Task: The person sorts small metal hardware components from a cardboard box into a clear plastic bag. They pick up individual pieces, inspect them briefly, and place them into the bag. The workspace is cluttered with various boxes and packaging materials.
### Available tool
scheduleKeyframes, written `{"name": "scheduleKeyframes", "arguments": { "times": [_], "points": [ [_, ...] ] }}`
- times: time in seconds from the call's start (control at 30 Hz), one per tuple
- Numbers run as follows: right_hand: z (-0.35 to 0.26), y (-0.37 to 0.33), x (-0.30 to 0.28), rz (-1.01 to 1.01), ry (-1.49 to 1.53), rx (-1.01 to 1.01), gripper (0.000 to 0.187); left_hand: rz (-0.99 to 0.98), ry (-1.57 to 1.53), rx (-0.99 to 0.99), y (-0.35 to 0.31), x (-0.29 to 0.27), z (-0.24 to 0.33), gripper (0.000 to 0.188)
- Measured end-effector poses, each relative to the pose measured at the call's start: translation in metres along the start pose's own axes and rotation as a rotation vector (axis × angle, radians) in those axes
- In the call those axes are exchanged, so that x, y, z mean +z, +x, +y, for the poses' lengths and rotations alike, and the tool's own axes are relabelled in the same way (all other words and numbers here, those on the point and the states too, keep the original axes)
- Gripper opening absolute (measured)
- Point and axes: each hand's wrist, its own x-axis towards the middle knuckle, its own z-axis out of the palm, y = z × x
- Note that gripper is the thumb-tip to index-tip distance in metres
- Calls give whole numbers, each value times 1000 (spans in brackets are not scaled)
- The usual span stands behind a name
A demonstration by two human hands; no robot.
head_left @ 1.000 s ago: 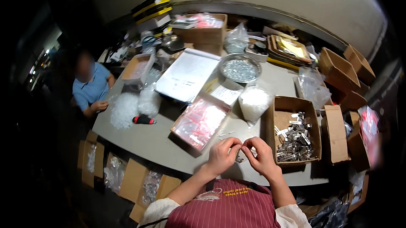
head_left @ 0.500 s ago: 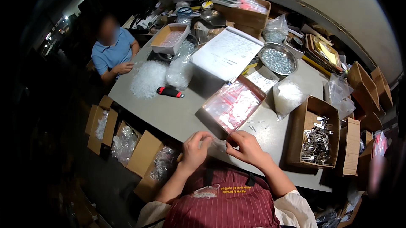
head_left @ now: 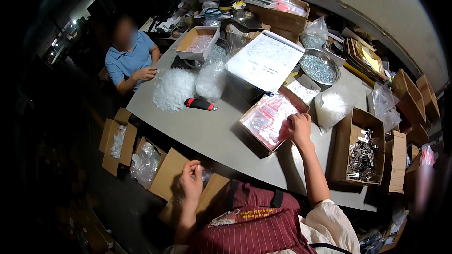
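My right hand (head_left: 300,128) reaches into a shallow cardboard box (head_left: 256,143) of small clear plastic bags (head_left: 263,121) with red or pink edges. Its fingertips pinch at a bag along the box's right side; the exact grip is partly hidden. Off the table's front edge, my left hand (head_left: 191,184) is raised over an open carton (head_left: 170,167), fingers loosely bent and apart, with nothing visible in them. Clear packets inside that carton are partly covered by the hand.
A box of metal clips (head_left: 362,160) stands at right, beside a bag of white pieces (head_left: 329,108). A paper pad (head_left: 268,61), a steel bowl of small metal parts (head_left: 320,67), a red-black cutter (head_left: 200,104) and a clear plastic heap (head_left: 174,89) lie beyond. A co-worker (head_left: 129,58) sits far left.
My hands have parted from the clear bag they held together at the table edge. The left has moved down and left over the carton; the right has moved forward to the box of bags.
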Motion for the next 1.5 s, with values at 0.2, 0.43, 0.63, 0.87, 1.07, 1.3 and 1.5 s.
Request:
{"name": "scheduleKeyframes", "arguments": {
  "times": [0.2,0.43,0.63,0.87,1.07,1.3,1.5],
  "points": [
    [-51,-19,-52,280,310,-259,29,-294,-342,4,2,70,5,20],
    [-78,-99,-63,68,306,-725,32,-822,-725,-202,27,129,65,37],
    [-9,-118,-51,37,380,-224,50,-712,-460,-111,20,144,65,27],
    [84,-108,-16,46,26,19,23,-699,-37,282,-10,168,70,23],
    [75,-85,-17,94,46,-88,11,-669,215,468,-23,185,91,23],
    [80,-81,7,56,9,-12,15,-646,-52,532,-18,199,132,15],
    [47,-103,-68,-10,541,261,21,-631,-78,436,-17,225,120,28]
  ]
}}
